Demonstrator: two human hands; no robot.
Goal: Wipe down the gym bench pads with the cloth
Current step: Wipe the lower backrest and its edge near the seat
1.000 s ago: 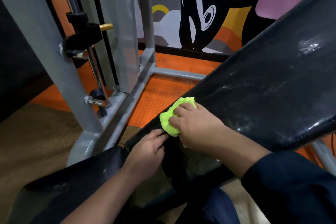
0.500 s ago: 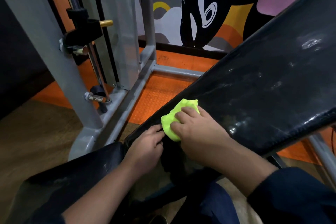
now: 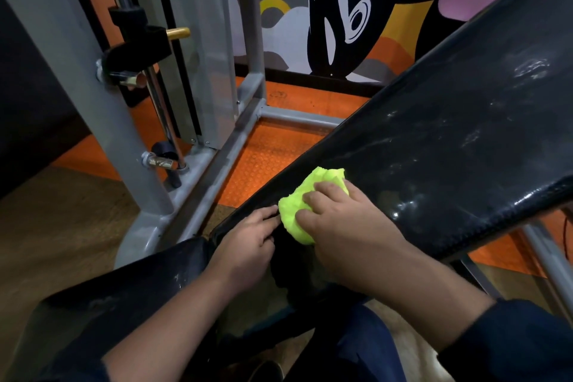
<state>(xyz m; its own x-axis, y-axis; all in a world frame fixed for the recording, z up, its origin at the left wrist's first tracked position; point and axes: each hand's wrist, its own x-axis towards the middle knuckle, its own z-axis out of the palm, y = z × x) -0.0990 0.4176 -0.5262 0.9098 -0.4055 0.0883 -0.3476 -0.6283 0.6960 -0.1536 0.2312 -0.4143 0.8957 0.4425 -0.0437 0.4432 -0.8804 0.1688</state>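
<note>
While left hand [image 3: 248, 242] steadies, right hand [image 3: 338, 223] presses cloth [image 3: 297, 211] onto back pad [image 3: 449, 149].

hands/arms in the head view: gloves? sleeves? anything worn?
Both hands bare, no gloves: left hand, right hand. No rings, watch or bands visible. Right forearm bare up to a dark navy sleeve. Left forearm bare to the frame's bottom, where dark fabric shows.

**Colours and patterns recorded**

The cloth [image 3: 305, 203] was noted as neon yellow-green. The inclined back pad [image 3: 449, 149] and seat pad [image 3: 130, 291] were black. The machine frame [image 3: 93, 96] was grey. The floor mat [image 3: 269, 161] was orange, dot-textured. A multicoloured mural [image 3: 341, 9] was observed.
</note>
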